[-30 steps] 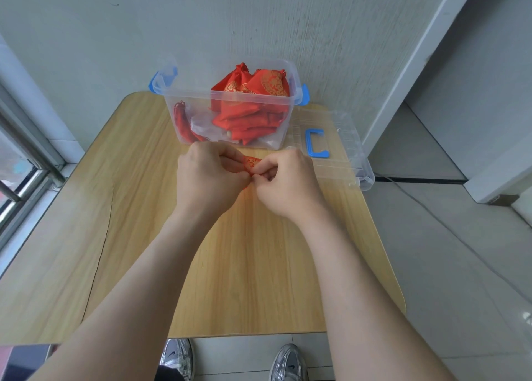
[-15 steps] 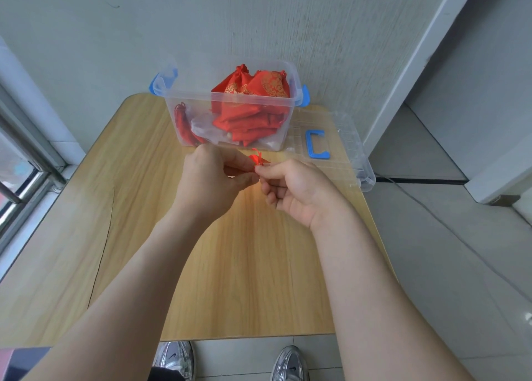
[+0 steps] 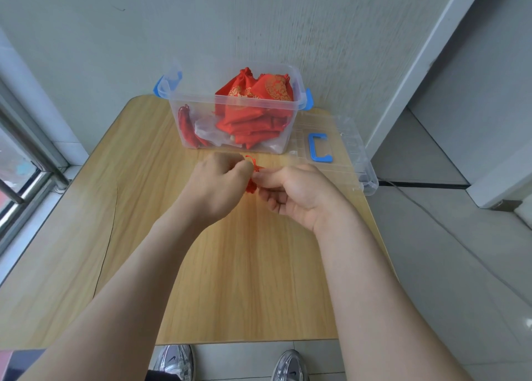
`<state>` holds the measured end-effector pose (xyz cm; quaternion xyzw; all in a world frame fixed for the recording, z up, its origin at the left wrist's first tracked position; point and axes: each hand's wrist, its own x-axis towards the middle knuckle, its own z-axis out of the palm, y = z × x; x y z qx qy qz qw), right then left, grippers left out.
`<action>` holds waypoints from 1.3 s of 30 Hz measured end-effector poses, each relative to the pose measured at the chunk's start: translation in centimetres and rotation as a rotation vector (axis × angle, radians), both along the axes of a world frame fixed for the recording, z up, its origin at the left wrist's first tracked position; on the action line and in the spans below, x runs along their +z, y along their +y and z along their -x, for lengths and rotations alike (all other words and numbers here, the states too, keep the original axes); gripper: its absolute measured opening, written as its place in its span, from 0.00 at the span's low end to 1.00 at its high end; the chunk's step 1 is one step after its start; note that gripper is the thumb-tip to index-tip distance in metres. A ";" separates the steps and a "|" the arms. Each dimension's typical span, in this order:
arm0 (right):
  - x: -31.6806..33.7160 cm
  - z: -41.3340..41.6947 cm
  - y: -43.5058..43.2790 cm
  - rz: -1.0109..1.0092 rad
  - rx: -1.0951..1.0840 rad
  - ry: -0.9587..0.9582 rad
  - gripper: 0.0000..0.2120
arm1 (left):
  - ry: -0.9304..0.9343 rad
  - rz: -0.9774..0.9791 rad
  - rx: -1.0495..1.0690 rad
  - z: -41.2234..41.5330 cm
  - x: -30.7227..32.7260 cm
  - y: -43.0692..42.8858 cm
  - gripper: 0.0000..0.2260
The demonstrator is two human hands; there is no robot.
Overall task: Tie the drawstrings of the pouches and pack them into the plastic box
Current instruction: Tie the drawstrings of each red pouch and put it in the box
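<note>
Over the light wooden worktop, near clear plastic box of red fabric pouches, L hand & R hand fingers pinch thin red drawstring

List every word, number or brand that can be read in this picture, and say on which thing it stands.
No text can be read.
Gold embroidery on the red pouches in the plastic box: a pattern, too blurred to read as a character.
Dark marks on the tongues of the silver shoes: too small to read.
Blue handle on the clear lid: no writing shows.
</note>
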<state>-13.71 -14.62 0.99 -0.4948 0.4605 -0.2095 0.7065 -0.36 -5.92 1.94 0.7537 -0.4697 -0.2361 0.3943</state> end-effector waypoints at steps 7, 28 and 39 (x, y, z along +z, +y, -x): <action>0.1 -0.1 0.1 0.001 -0.050 0.045 0.06 | 0.063 0.023 0.181 -0.2 -0.4 -0.5 0.16; -0.2 -0.4 0.7 0.084 0.000 0.074 0.06 | 0.109 -0.068 -0.073 -0.9 -1.2 -0.5 0.18; 0.4 0.0 1.0 0.290 0.062 0.246 0.05 | -0.052 -0.097 -0.008 -1.1 -1.7 -0.9 0.16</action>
